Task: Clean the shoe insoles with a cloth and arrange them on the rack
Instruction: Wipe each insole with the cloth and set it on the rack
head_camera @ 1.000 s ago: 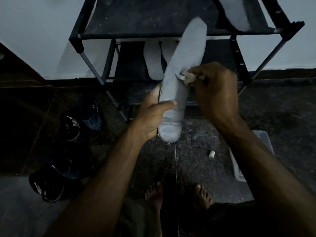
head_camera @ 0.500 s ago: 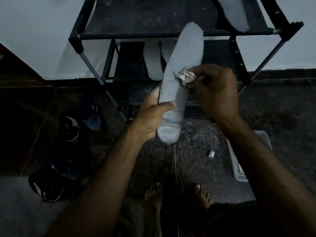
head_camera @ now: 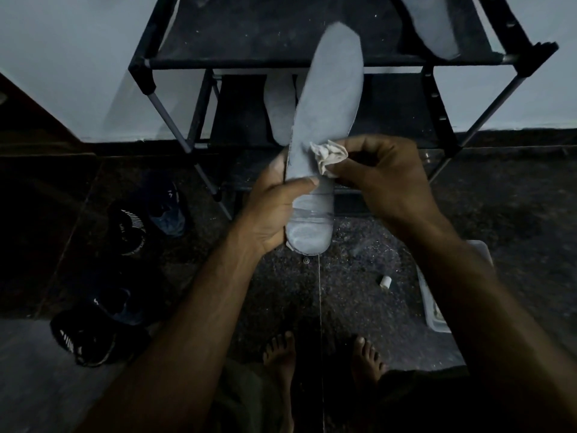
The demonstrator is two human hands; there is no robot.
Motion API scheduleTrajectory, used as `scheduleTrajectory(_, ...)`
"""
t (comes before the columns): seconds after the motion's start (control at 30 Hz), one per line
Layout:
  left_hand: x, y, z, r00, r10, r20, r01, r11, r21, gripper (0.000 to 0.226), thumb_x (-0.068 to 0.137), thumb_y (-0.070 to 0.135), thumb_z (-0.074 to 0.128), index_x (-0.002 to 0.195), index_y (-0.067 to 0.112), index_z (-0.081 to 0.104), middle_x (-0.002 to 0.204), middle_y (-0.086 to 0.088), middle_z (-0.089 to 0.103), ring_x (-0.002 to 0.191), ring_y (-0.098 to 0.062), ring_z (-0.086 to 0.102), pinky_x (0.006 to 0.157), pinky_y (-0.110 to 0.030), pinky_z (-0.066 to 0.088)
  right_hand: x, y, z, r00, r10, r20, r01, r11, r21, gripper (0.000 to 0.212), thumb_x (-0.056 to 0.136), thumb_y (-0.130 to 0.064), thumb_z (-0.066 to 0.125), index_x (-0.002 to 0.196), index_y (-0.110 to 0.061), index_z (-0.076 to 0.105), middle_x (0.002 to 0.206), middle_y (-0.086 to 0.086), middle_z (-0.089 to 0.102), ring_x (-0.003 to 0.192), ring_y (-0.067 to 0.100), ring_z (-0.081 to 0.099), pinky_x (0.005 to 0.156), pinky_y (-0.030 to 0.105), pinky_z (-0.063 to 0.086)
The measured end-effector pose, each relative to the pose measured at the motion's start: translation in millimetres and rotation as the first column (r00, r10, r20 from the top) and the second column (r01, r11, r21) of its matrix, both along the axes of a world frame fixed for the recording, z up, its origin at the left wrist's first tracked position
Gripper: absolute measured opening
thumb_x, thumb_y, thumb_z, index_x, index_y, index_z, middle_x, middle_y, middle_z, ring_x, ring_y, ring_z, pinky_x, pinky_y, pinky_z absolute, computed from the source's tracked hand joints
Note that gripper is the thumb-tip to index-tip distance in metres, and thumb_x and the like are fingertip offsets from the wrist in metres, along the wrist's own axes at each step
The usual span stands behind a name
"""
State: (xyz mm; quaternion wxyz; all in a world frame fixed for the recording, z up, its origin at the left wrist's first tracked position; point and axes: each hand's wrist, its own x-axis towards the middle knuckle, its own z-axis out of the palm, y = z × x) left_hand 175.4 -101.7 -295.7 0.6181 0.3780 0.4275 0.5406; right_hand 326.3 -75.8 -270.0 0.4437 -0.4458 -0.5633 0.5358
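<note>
Nearest to me I see two bare feet (head_camera: 281, 348) on the dark speckled floor (head_camera: 352, 295), and a small white cylinder (head_camera: 386, 281) lying there beside a pale plastic tray (head_camera: 432, 310) at the right. At the left are dark shoes (head_camera: 93, 335), more of them a little farther.

Above the feet my left hand (head_camera: 271, 210) grasps the grey insole (head_camera: 324, 132) at its heel part — the thumb lies across the top face and the fingers are curled behind it. The insole stands tilted in the air, its toe pointing away toward the rack. My right hand (head_camera: 390, 179) pinches a crumpled pale cloth (head_camera: 327, 156) between thumb and fingertips, and the cloth touches the middle of the insole.

Behind is the black shoe rack (head_camera: 146, 70) against the light wall (head_camera: 78, 57). One more insole (head_camera: 434, 23) lies on its top shelf at the right — another pale insole (head_camera: 279, 104) is on the lower shelf, partly hidden.
</note>
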Motion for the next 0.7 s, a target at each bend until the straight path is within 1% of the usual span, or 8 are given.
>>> scheduleTrajectory(0.1,0.1,-0.9,-1.8,1.000,-0.029,-0.002,0.029,1.000,-0.013,0.049,0.075,-0.003,0.054,0.121,0.012,0.056,0.101,-0.004,0.069,0.093,-0.017,0.065,0.078,-0.029,0.054,1.2,2.2,-1.3,0.998,-0.039,0.051,0.039,0.999,-0.008,0.010,0.082,-0.006,0.073,0.090,-0.013,0.074,0.084,0.002,0.075,0.076,0.014,0.071,0.065,0.024,0.056)
scheduleTrajectory(0.17,0.5,-1.5,-2.2,0.999,-0.035,-0.005,0.035,0.999,-0.018,0.052,0.074,-0.003,0.054,0.124,0.009,0.053,0.101,-0.006,0.068,0.092,-0.018,0.065,0.077,-0.029,0.054,2.6,2.6,-1.7,0.996,-0.065,0.068,0.064,0.998,0.017,0.010,0.082,-0.008,0.074,0.091,-0.012,0.074,0.083,0.001,0.075,0.073,0.011,0.071,0.062,0.022,0.056)
scheduleTrajectory(0.23,1.1,-1.6,-2.7,0.999,-0.046,0.016,0.046,0.999,-0.004,0.054,0.074,-0.006,0.052,0.126,0.006,0.051,0.105,-0.009,0.066,0.095,-0.020,0.064,0.081,-0.031,0.053,2.8,3.2,-1.3,0.992,-0.096,0.086,0.089,0.992,0.090,0.009,0.082,-0.009,0.075,0.090,-0.012,0.074,0.081,-0.002,0.074,0.073,0.010,0.070,0.063,0.022,0.056)
scheduleTrajectory(0.3,2.5,-1.9,-3.4,0.996,-0.069,0.059,0.068,0.998,0.013,0.055,0.075,-0.008,0.051,0.129,0.004,0.049,0.110,-0.013,0.063,0.101,-0.023,0.061,0.089,-0.036,0.051,3.1,4.4,-0.4,0.985,-0.143,0.095,0.128,0.980,0.150,0.009,0.082,-0.010,0.075,0.092,-0.011,0.075,0.082,-0.003,0.074,0.074,0.008,0.070,0.064,0.021,0.055)
scheduleTrajectory(0.37,4.7,-2.6,-5.0,0.991,-0.097,0.096,0.096,0.995,0.018,0.057,0.078,-0.010,0.049,0.134,0.000,0.043,0.117,-0.017,0.060,0.109,-0.027,0.058,0.096,-0.040,0.048,4.3,5.8,0.8,0.974,-0.211,0.087,0.192,0.964,0.184,0.011,0.083,-0.011,0.075,0.093,-0.011,0.075,0.083,-0.005,0.074,0.074,0.006,0.070,0.066,0.020,0.055)
scheduleTrajectory(0.43,7.9,-3.5,-7.1,0.989,-0.104,0.107,0.103,0.995,0.019,0.058,0.081,-0.012,0.047,0.138,-0.004,0.039,0.119,-0.020,0.058,0.112,-0.029,0.057,0.099,-0.040,0.048,5.7,6.4,2.2,0.959,-0.274,0.073,0.255,0.945,0.205,0.012,0.082,-0.014,0.076,0.094,-0.013,0.075,0.084,-0.005,0.074,0.076,0.006,0.071,0.068,0.022,0.057)
scheduleTrajectory(0.57,16.1,-5.2,-8.1,0.995,-0.027,0.100,0.026,1.000,0.018,0.054,0.082,-0.012,0.048,0.135,-0.003,0.042,0.115,-0.021,0.061,0.107,-0.031,0.059,0.095,-0.043,0.050,4.1,6.4,1.9,0.950,-0.312,-0.007,0.309,0.937,0.164,0.015,0.081,-0.014,0.077,0.095,-0.008,0.075,0.085,0.001,0.075,0.078,0.013,0.072,0.071,0.029,0.058)
scheduleTrajectory(0.7,24.4,-4.9,-8.6,0.994,0.092,0.064,-0.093,0.996,0.012,0.057,0.079,-0.007,0.055,0.134,-0.003,0.044,0.118,-0.028,0.059,0.109,-0.039,0.059,0.095,-0.049,0.050,-3.8,4.3,1.0,0.945,-0.327,-0.032,0.327,0.928,0.180,0.012,0.081,-0.013,0.077,0.093,-0.012,0.075,0.085,-0.001,0.075,0.079,0.013,0.072,0.071,0.029,0.057)
